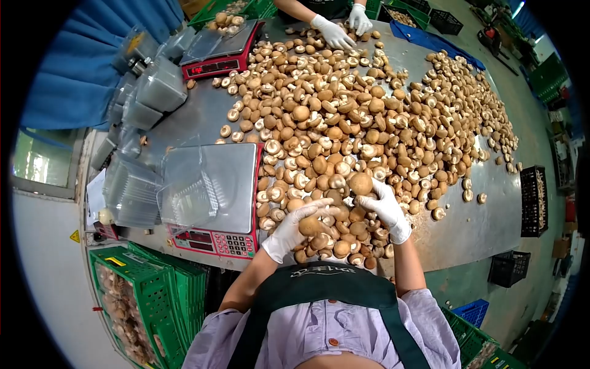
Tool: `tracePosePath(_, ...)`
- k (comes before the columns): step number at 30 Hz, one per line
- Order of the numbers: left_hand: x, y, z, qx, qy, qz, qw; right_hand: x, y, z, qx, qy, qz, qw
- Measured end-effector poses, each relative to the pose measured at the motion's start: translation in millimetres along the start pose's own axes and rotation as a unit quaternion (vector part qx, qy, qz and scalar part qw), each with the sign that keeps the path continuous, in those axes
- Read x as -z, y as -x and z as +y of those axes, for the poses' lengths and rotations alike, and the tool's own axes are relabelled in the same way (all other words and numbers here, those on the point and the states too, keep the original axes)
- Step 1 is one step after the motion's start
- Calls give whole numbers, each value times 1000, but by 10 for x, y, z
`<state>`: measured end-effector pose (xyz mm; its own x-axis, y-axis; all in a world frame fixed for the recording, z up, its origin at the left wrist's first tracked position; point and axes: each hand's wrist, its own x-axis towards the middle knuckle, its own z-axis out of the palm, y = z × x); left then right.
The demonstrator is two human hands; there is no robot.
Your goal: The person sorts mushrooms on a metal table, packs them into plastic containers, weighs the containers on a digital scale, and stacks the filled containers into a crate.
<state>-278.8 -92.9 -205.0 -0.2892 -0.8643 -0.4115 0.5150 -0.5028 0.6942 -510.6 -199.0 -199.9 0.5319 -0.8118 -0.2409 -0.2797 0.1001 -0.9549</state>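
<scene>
A large heap of brown mushrooms (319,117) with pale stems covers much of the metal table (467,227). My left hand (295,230), in a white glove, is at the near edge of the heap, its fingers curved round a brown mushroom (310,226). To its right my right hand (387,212), also gloved, has its thumb and fingers round a larger mushroom (361,184). Left of the heap, a clear plastic tray (190,200) lies on the red-framed scale (236,166), with no mushrooms in it.
Stacked clear containers (132,190) stand at the left. A second scale (224,52) bears mushrooms at the back, where a co-worker's gloved hands (335,34) reach into the heap. Green crates (153,283) are on the floor at lower left, black crates (510,269) at right.
</scene>
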Motion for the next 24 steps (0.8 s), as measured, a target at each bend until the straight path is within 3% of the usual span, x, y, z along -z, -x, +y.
tracePosePath(2, -47, -75, -220, 50, 221, -159, 961, -80, 112, -152, 31, 37, -15, 999)
tracePosePath(3, -72, -111, -284, 56, 225, -207, 951, -143, 173, -258, 61, 50, -38, 996)
tracePosePath(4, -103, -156, -406, 60, 268, -194, 942, -220, 235, -383, 90, 62, -61, 992)
tracePosePath(6, -67, -168, -536, 71, 365, -165, 914, -292, 290, -420, 145, 244, -109, 953)
tracePosePath(8, -132, -129, -556, 49, 359, -153, 920, -276, 252, -403, 171, 228, -70, 956)
tracePosePath(9, -109, -144, -569, 47, 363, -172, 915, -220, 206, -439, 138, 183, -42, 972)
tracePosePath(10, -82, -155, -579, 45, 367, -189, 909, -151, 144, -403, 160, 223, 14, 961)
tracePosePath(12, -58, -102, -575, 32, 345, -161, 924, 15, -111, -251, 110, 249, 100, 957)
tracePosePath(14, 27, -104, -646, 55, 446, -197, 871, 180, -383, -315, -50, 274, 147, 949)
tracePosePath(17, 190, -114, -798, 76, 472, -156, 864, 321, -830, 92, -8, 449, 197, 872)
tracePosePath(18, 193, -117, -798, 76, 478, -139, 864, 303, -917, 173, -18, 448, 156, 880)
tracePosePath(19, 200, -149, -790, 55, 479, -221, 848, 259, -1000, 285, -8, 475, 168, 864)
tracePosePath(20, 155, -146, -725, 54, 479, -221, 848, 199, -1042, 274, 2, 502, 180, 846)
tracePosePath(22, 47, -113, -590, 37, 401, -41, 914, 189, -949, 253, 27, 405, 181, 896)
tracePosePath(24, 62, -84, -549, 22, 397, -53, 916, 198, -742, 10, -36, 273, 124, 953)
